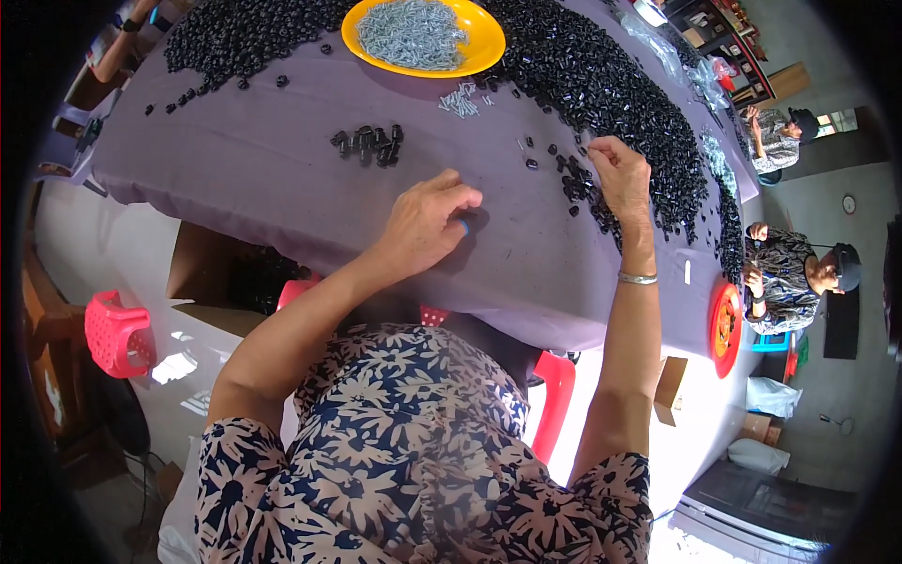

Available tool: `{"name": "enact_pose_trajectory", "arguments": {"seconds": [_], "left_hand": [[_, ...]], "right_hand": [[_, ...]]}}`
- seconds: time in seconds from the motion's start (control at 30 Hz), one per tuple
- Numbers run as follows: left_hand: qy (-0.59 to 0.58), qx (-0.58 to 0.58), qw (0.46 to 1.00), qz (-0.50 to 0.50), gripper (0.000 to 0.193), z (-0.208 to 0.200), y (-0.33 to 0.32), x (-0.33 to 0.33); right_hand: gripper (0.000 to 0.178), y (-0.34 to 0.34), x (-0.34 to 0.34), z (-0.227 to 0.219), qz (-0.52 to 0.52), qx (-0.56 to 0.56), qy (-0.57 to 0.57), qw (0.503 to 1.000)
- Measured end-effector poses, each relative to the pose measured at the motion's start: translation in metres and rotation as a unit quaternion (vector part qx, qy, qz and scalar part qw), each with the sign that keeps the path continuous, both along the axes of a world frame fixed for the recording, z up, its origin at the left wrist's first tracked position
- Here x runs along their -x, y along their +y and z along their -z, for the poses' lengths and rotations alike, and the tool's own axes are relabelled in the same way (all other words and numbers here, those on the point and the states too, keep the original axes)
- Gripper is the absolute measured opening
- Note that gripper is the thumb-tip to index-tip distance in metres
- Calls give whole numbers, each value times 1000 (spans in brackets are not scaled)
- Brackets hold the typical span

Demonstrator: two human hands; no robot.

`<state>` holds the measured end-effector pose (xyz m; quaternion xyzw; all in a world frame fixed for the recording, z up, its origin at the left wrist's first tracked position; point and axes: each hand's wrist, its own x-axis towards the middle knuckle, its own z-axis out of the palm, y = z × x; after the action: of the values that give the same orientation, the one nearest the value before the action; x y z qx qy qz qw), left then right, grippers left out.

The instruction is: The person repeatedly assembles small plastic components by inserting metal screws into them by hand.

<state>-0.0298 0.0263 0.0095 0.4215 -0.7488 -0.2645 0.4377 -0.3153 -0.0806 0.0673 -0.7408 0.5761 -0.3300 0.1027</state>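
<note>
My left hand (430,224) is over the purple tablecloth, its fingers curled in; what they hold, if anything, is hidden. A small blue spot shows by its fingers. My right hand (621,179) pinches its fingertips together at the edge of a big pile of small black plastic pieces (601,85); the fingertips hide whatever is in them. Several loose black pieces (575,179) lie just left of that hand. Beyond my left hand is a small group of black pieces (368,146), some standing upright. A few silver screws (460,101) lie farther back.
A yellow bowl (489,47) full of silver screws stands at the far side. Another heap of black parts (249,42) is at far left. A red plate (724,331) sits at the right edge. Red stools (119,334) stand below. Other people (789,277) sit at right.
</note>
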Motion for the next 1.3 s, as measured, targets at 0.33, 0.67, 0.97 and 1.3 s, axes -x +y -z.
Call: {"name": "enact_pose_trajectory", "arguments": {"seconds": [0.33, 0.67, 0.97, 1.3], "left_hand": [[1, -2, 1000, -3, 32, 1, 0, 3], [36, -21, 999, -8, 34, 0, 1, 1], [96, -11, 995, -3, 40, 0, 0, 1], [21, 4, 998, -62, 35, 4, -2, -4]], "right_hand": [[9, 3, -16, 23, -91, 41, 145, 984], [12, 17, -35, 11, -96, -2, 89, 991], [7, 96, -110, 21, -129, -156, -153, 967], [10, 65, -95, 21, -90, -188, -152, 966]]}}
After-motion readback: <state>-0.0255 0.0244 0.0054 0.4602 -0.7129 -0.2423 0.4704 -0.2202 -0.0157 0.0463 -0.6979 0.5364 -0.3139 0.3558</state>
